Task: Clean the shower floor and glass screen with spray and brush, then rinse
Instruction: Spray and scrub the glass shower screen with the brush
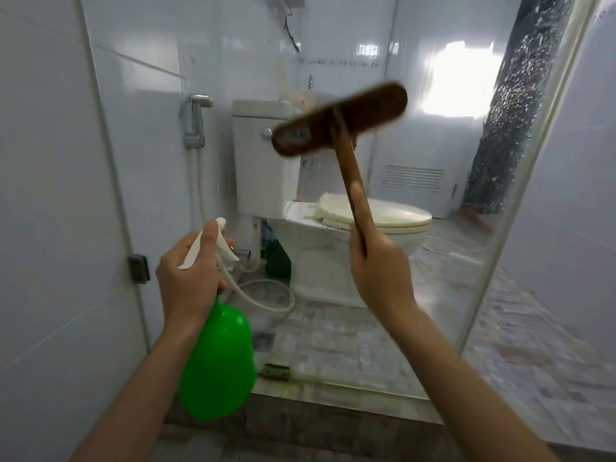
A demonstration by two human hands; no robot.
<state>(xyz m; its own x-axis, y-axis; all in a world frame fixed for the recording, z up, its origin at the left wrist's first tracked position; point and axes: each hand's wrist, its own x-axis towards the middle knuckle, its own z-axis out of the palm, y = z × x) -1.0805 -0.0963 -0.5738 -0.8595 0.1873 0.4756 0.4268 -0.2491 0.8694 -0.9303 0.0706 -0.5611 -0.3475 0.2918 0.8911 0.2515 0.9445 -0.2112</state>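
Observation:
My left hand (188,275) grips the white trigger head of a green spray bottle (218,358), which hangs below it at the lower left. My right hand (378,275) grips the wooden handle of a brown brush (340,118), index finger stretched along the handle. The brush head is raised and blurred, held against the glass screen (433,295) at about head height. The glass screen stands straight ahead, its right edge running down at the right. The tiled floor (333,345) shows through the glass.
Behind the glass stands a white toilet (320,248) with a cream lid, and a bidet sprayer (196,121) with its hose hangs on the left wall. A metal hinge (138,268) joins the glass to the left wall. A low kerb runs under the glass.

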